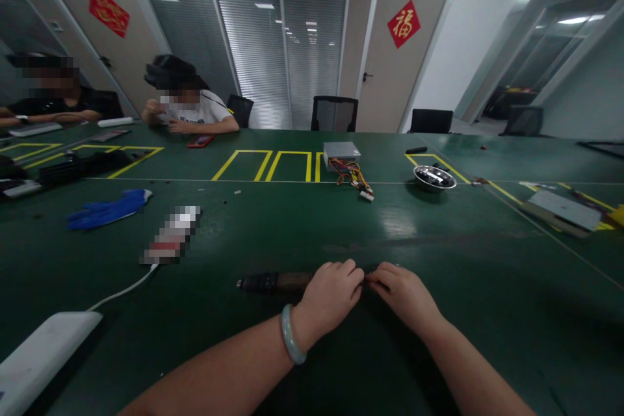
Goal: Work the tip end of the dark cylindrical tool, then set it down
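Note:
A dark, long cylindrical tool that looks like an electric screwdriver lies across the green table, its narrow metal tip pointing left. Over its right part my left hand is closed, palm down, a pale bangle at the wrist. Close by on the right, my right hand has its fingers pinched together at the tool's far end. Something small and dark shows at those fingertips, too hidden to name. The fingers of both hands nearly meet.
A power supply with loose cables and a metal bowl stand farther back. To the left are a blue glove, a phone on a white cable and a white power strip. Two people sit across the table.

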{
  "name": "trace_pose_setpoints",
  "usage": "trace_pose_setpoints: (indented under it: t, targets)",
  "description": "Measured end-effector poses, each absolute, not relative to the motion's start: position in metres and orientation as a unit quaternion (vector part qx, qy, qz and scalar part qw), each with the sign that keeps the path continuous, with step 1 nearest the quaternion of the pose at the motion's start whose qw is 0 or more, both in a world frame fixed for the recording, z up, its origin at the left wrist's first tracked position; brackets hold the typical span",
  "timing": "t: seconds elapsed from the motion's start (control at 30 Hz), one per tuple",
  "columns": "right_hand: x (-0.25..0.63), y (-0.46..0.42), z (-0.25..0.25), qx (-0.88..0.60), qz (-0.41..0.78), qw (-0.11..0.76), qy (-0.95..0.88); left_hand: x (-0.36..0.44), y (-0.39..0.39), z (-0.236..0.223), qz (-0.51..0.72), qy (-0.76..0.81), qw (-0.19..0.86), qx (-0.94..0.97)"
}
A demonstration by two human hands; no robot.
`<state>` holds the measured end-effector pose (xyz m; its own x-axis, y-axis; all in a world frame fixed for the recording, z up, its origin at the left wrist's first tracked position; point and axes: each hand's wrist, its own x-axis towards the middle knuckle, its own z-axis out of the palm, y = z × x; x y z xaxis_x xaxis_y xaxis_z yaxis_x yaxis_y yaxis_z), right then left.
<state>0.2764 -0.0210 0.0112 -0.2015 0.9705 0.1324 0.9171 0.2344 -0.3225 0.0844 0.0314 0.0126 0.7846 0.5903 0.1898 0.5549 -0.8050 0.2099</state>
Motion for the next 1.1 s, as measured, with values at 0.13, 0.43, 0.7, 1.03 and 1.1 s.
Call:
trace_pose_setpoints:
  t: [0.13, 0.43, 0.7, 1.03, 1.1]
  targets:
    - [0.272, -0.019, 0.008, -0.613, 0.078, 0.142, -0.774, 0.085, 0.032, 0.010, 0.123, 0.305, 0.071, 0.942]
    - [0.282, -0.021, 0.018, -0.613, 0.149, 0.198, -0.750, 0.082, 0.031, 0.017, 0.135, 0.306, 0.078, 0.939]
    - [0.280, -0.021, 0.013, -0.611, 0.144, 0.201, -0.752, 0.083, 0.031, 0.015, 0.129, 0.312, 0.088, 0.937]
    - [0.275, -0.018, 0.006, -0.611, 0.116, 0.181, -0.762, 0.085, 0.032, 0.010, 0.135, 0.311, 0.073, 0.938]
    - [0.275, -0.016, 0.004, -0.613, 0.134, 0.170, -0.760, 0.084, 0.031, 0.011, 0.131, 0.311, 0.072, 0.939]
